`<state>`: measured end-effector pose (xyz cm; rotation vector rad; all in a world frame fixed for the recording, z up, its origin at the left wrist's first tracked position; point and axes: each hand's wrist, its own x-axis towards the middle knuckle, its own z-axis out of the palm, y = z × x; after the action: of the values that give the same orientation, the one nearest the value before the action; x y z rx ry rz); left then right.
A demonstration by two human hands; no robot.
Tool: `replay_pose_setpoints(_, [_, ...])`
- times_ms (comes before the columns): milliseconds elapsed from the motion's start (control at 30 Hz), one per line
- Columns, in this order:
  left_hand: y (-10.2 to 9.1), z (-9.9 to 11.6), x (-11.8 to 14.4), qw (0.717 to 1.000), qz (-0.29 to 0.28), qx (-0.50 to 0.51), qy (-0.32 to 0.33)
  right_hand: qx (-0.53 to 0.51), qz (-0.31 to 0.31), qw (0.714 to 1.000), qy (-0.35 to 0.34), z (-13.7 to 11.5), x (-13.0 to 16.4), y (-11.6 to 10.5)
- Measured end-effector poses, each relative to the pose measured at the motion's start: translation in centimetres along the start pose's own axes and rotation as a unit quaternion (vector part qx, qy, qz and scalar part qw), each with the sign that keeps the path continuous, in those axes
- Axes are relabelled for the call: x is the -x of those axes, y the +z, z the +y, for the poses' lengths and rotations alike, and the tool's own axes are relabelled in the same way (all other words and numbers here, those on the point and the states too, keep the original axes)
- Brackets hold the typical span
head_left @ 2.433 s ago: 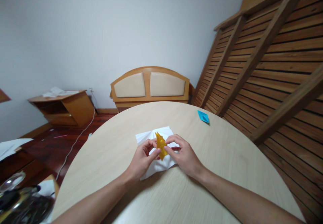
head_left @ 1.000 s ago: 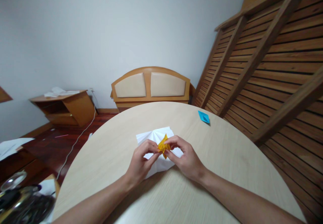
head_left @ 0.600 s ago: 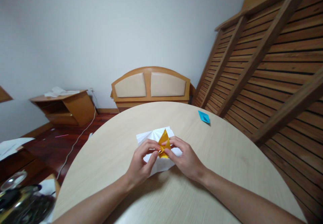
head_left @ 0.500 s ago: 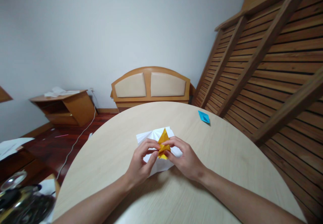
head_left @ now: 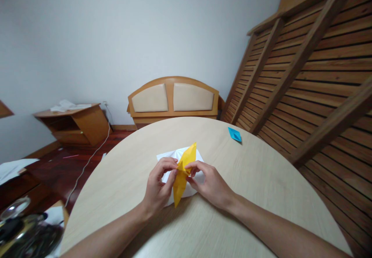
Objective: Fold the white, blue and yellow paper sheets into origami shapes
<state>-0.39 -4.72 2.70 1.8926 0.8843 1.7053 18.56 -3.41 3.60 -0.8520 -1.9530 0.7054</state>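
Note:
A yellow folded paper (head_left: 183,169) stands stretched into a long pointed shape above the round pale wooden table (head_left: 250,176). My left hand (head_left: 159,188) pinches its middle from the left. My right hand (head_left: 207,184) pinches the same spot from the right. Under both hands a creased white sheet (head_left: 170,157) lies flat on the table. A small blue folded paper (head_left: 234,134) rests far off near the table's right rim.
A wooden headboard with beige panels (head_left: 173,98) stands behind the table. A slatted wooden bed frame (head_left: 308,76) leans along the right. A low wooden cabinet (head_left: 75,122) is at the left, with a white cable on the dark floor. Metal items (head_left: 20,227) sit bottom left.
The yellow paper has opened out from a small crumpled fold into a long shape, with one tip up and one down. Both hands stay pinched at its middle.

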Motion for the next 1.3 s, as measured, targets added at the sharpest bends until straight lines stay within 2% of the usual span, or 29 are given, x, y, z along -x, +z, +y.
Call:
replay_pose_setpoints(167, [0.6,-0.1,0.2,0.995,0.035,0.052,-0.083,0.031,0.034,0.999,-0.009,-0.8,-0.2,-0.4])
replay_pose_setpoints(333, [1.0,0.6,-0.2,0.980,0.063,0.112,-0.154,0.132,0.090,0.986,-0.050,-1.5,-0.1,-0.8])
replay_pose_setpoints(433, [1.1,1.1,-0.6,0.967,0.046,0.145,-0.204,0.135,0.085,0.984,-0.076,-1.6,0.0,-0.9])
replay_pose_setpoints(533, [1.3,1.5,-0.9,0.956,0.011,0.170,-0.239,0.090,0.061,0.993,-0.047,-1.3,0.1,-0.8])
replay_pose_setpoints(600, [1.4,1.5,-1.0,0.950,0.000,0.177,-0.258,0.076,0.073,0.994,-0.023,-1.1,0.2,-0.5])
replay_pose_setpoints(700, [1.5,1.4,-1.1,0.940,0.004,0.179,-0.291,0.090,0.093,0.991,-0.040,-0.8,0.2,-0.4])
replay_pose_setpoints(833, [1.5,1.2,-1.2,0.938,0.021,0.157,-0.308,0.134,0.084,0.981,-0.110,-0.9,0.1,-0.6])
replay_pose_setpoints(933, [1.5,1.0,-1.3,0.938,0.033,0.150,-0.310,0.179,0.084,0.971,-0.137,-1.1,0.0,-0.9])
replay_pose_setpoints(1067, [1.5,0.9,-1.2,0.938,0.046,0.153,-0.307,0.206,0.071,0.966,-0.140,-1.3,0.1,-1.0])
replay_pose_setpoints(1300, [1.5,0.9,-1.2,0.940,0.019,0.155,-0.304,0.166,0.061,0.978,-0.112,-0.9,-0.1,-0.9])
